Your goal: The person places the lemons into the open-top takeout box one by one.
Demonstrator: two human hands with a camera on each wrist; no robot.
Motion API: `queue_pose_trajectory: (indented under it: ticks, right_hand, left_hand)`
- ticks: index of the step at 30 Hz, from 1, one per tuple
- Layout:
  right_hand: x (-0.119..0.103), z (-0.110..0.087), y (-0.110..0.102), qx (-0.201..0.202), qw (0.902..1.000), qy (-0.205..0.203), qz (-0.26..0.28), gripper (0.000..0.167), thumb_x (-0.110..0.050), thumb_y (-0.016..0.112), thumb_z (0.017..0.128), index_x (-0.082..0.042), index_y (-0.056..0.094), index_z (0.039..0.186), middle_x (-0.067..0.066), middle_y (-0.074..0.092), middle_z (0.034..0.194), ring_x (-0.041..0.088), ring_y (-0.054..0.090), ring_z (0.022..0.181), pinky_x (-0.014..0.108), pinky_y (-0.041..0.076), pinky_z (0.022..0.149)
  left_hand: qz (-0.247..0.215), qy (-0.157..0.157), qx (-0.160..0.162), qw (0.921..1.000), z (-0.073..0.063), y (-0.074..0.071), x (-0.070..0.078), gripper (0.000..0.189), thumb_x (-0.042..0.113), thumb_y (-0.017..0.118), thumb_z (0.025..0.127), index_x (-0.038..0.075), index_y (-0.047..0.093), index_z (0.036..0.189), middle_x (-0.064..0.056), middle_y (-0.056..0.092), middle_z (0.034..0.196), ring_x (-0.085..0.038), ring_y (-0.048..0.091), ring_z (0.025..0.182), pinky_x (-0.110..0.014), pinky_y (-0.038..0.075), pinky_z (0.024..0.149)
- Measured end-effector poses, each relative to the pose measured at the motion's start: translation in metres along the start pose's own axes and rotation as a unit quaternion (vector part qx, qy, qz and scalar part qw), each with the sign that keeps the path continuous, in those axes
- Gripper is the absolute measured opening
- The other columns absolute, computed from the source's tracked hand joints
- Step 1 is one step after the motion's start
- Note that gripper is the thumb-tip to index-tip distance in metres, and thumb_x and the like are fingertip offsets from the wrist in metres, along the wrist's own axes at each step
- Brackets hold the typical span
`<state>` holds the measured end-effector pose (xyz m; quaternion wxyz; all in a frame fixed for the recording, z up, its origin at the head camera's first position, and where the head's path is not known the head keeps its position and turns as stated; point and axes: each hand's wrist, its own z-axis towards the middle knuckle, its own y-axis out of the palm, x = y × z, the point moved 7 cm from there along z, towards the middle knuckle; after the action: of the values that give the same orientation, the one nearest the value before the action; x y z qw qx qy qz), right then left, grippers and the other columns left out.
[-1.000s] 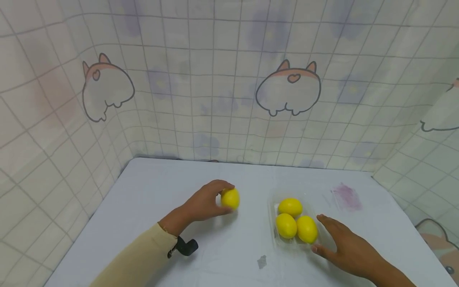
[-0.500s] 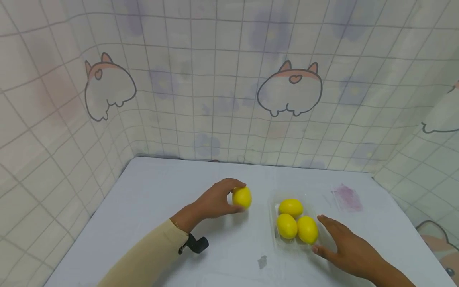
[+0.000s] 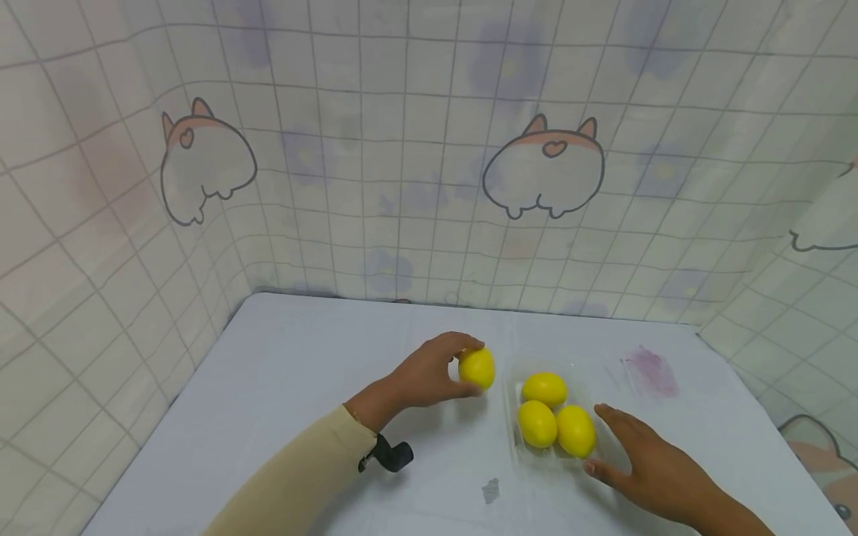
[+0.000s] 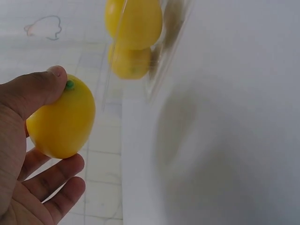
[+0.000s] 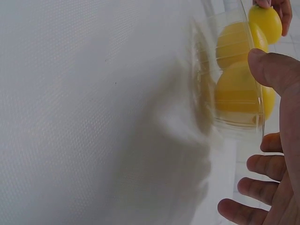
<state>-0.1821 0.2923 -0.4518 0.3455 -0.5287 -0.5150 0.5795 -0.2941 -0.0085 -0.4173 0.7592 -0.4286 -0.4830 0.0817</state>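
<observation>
My left hand (image 3: pixel 425 376) pinches a yellow lemon (image 3: pixel 477 369) between thumb and fingers, above the table and just left of a clear plastic container (image 3: pixel 512 432). A green stem spot shows on that lemon (image 4: pixel 63 122) in the left wrist view. Three more lemons lie in the container: one at the back (image 3: pixel 544 390), one front left (image 3: pixel 536 424) and one front right (image 3: pixel 576 432). On the container's right side, my right hand (image 3: pixel 653 469) is held with fingers apart and relaxed. Its thumb is at the rim in the right wrist view; whether it touches, I cannot tell.
The white table (image 3: pixel 302 335) backs onto a grid-patterned curtain (image 3: pixel 375 149) with cartoon animal drawings. A pinkish stain (image 3: pixel 650 370) marks the table behind the right hand. A small grey patch (image 3: pixel 491 490) lies near the front. A black wrist mount (image 3: pixel 392 454) juts from the left sleeve.
My left hand has carried the lemon to the right, closer to the container. The right hand and the container with its lemons have stayed in place.
</observation>
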Motion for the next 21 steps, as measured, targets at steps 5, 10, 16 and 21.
queue_pose_trajectory:
  ticks: [5, 10, 16, 21]
  right_hand:
    - [0.001, 0.000, 0.001, -0.001, 1.0000, 0.002, 0.003, 0.104, -0.081, 0.058, 0.084, -0.010, 0.037, 0.158, 0.021, 0.041, 0.156, 0.046, 0.046, 0.135, 0.069, 0.048, 0.092]
    - [0.003, 0.001, 0.003, -0.005, 1.0000, 0.004, 0.003, 0.105, -0.081, 0.057, 0.083, -0.010, 0.036, 0.158, 0.021, 0.041, 0.156, 0.046, 0.046, 0.135, 0.069, 0.048, 0.092]
    - [0.002, 0.000, 0.002, -0.001, 1.0000, 0.000, 0.005, 0.104, -0.081, 0.058, 0.084, -0.011, 0.036, 0.158, 0.020, 0.041, 0.157, 0.046, 0.046, 0.136, 0.070, 0.048, 0.093]
    - [0.000, -0.001, 0.000, 0.005, 1.0000, -0.004, 0.006, 0.102, -0.080, 0.058, 0.085, -0.011, 0.037, 0.158, 0.020, 0.042, 0.156, 0.045, 0.046, 0.135, 0.069, 0.048, 0.093]
  left_hand:
    - [-0.002, 0.010, -0.002, 1.0000, 0.008, 0.011, 0.005, 0.068, 0.034, 0.086, 0.085, 0.020, 0.056, 0.145, 0.008, 0.054, 0.145, -0.011, 0.053, 0.121, -0.029, 0.047, 0.105]
    - [-0.006, 0.018, -0.005, 0.9998, 0.015, 0.020, 0.012, 0.069, 0.035, 0.085, 0.086, 0.020, 0.055, 0.146, 0.007, 0.053, 0.147, -0.012, 0.053, 0.123, -0.028, 0.047, 0.104]
    - [-0.009, 0.019, -0.005, 0.9998, 0.019, 0.025, 0.018, 0.068, 0.033, 0.085, 0.087, 0.018, 0.055, 0.146, 0.005, 0.053, 0.147, -0.012, 0.053, 0.123, -0.026, 0.046, 0.104]
    - [-0.004, 0.017, -0.003, 0.9998, 0.023, 0.027, 0.018, 0.068, 0.035, 0.085, 0.087, 0.020, 0.055, 0.146, 0.006, 0.053, 0.147, -0.012, 0.053, 0.122, -0.027, 0.047, 0.104]
